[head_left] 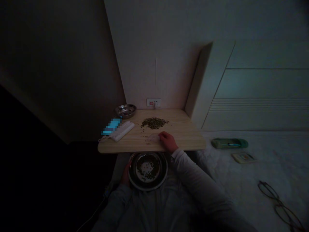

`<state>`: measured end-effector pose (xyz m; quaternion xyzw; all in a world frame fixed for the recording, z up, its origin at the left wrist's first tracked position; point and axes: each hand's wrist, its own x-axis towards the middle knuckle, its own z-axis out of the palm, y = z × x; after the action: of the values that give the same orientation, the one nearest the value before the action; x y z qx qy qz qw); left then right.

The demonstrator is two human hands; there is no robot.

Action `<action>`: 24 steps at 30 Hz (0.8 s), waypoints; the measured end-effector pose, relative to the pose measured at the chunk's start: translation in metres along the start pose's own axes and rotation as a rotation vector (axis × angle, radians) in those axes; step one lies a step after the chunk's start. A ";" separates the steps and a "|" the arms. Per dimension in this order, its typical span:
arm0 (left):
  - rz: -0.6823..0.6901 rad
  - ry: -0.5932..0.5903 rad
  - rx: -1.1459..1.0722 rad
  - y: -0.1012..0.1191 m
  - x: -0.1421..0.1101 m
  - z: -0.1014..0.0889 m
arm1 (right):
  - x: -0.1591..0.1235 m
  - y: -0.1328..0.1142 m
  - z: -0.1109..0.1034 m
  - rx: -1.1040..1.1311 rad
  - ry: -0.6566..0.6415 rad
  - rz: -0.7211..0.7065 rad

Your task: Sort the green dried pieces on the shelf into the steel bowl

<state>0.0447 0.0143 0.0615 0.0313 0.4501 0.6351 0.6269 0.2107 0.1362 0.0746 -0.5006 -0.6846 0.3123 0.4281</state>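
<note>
On the wooden tabletop point(190, 138) lies a loose pile of small dark green grains point(154, 122), too small to name surely. My right hand point(168, 141) is closed at the table's front part, its fingers pinching a thin, see-through plastic piece point(153, 138) that rests flat near a few stray grains. Below the table edge, over my lap, my left hand point(126, 175) grips the left side of a round dish point(147, 188) with a pale rim. More green grains are scattered over the dish's lighter middle. The fingers of my left hand are partly hidden by the dish.
At the table's back left stands a metal bowl point(126, 111). A white power strip point(122, 131) and a blurred lit screen point(111, 126) lie beside it. A socket point(154, 102) is on the wall. Glasses point(268, 190) and a green case point(229, 143) lie on the bed at right.
</note>
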 end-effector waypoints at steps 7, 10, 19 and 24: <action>-0.034 -0.015 -0.020 -0.002 0.000 0.001 | -0.001 -0.001 0.002 -0.116 -0.028 -0.011; -0.038 -0.012 -0.025 -0.002 -0.001 0.001 | -0.002 0.000 0.002 -0.104 -0.050 -0.021; -0.066 0.003 0.002 -0.005 0.005 -0.008 | -0.002 0.001 0.001 -0.078 -0.059 -0.031; -0.042 0.018 0.018 -0.006 0.010 -0.012 | -0.003 -0.001 0.000 -0.084 -0.059 -0.027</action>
<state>0.0403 0.0154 0.0455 0.0216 0.4622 0.6179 0.6357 0.2102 0.1332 0.0747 -0.4994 -0.7162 0.2919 0.3905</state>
